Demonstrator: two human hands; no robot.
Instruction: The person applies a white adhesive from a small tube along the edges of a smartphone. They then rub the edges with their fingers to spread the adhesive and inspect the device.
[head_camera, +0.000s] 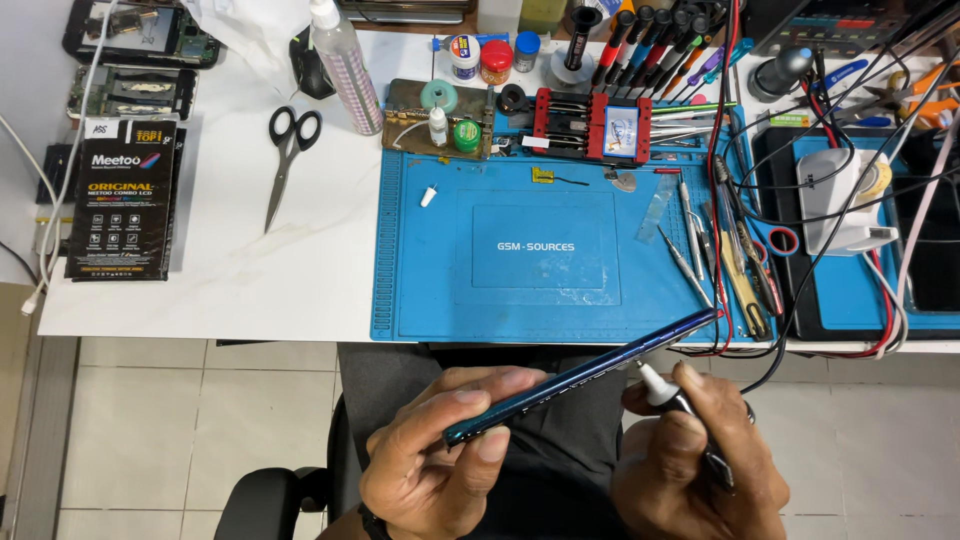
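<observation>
Below the front edge of the blue mat (545, 255), over the person's lap, both hands work on a slim dark phone (580, 378). The left hand (435, 455) is turned palm up, its fingers curled round the phone's lower end, thumb on the near side and fingertips pressed on the edge, so its grip is pinching the phone. The phone is held on edge and tilted, its far end rising towards the mat's front right corner. The right hand (695, 460) sits just right of the phone, knuckles up, its grip closed round a black tube with a white nozzle (672, 398); the nozzle tip points up and left, just beside the phone's edge. Whether the tip touches the edge cannot be told.

On the white worktop (220, 270), left of the mat, lie scissors (288, 160) and a black box (125, 200). A clear bottle (345, 65) stands near the mat's back left corner. Tweezers and small tools (715, 255) lie along the mat's right side, with a rack of screwdrivers (660, 40) behind it.
</observation>
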